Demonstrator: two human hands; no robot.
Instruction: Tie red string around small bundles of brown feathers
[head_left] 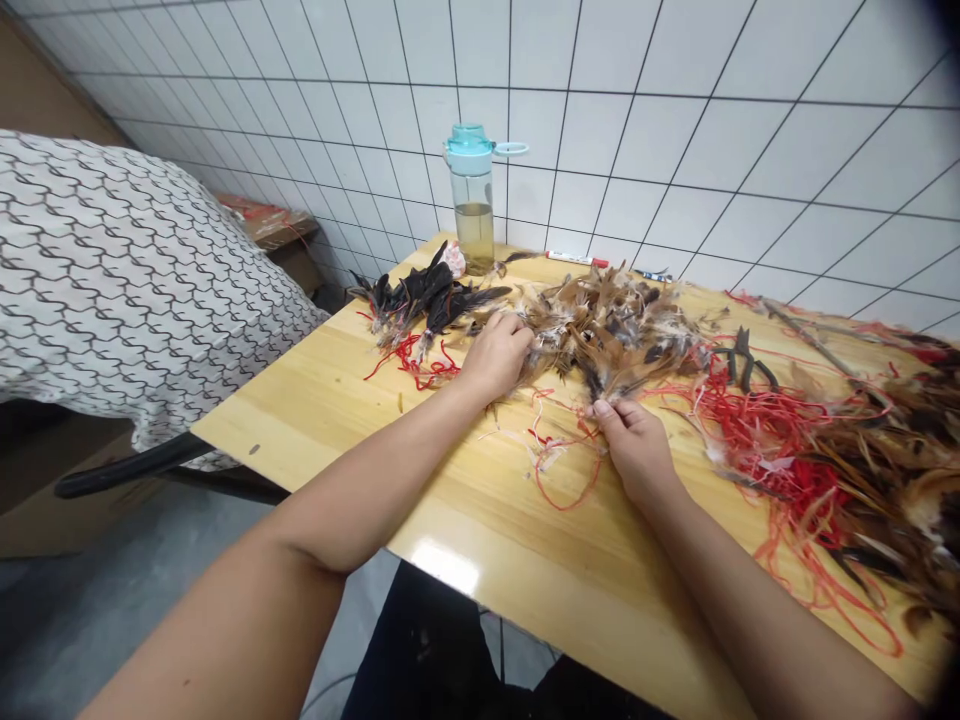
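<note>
My right hand (634, 452) pinches narrowly at the red string (568, 440); a hard tug could snag it. My left hand (495, 355) curls at the brown feather pile (611, 335) at twelve o'clock — whether it grips, I cannot tell — and careless pulling could scatter the feathers.

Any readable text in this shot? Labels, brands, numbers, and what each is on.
No legible words, brands or numbers anywhere.
Red-capped marker: barrel markings too small to read.
Small blue-and-dark marker: markings too small to read.
Water bottle: no printing visible.
</note>
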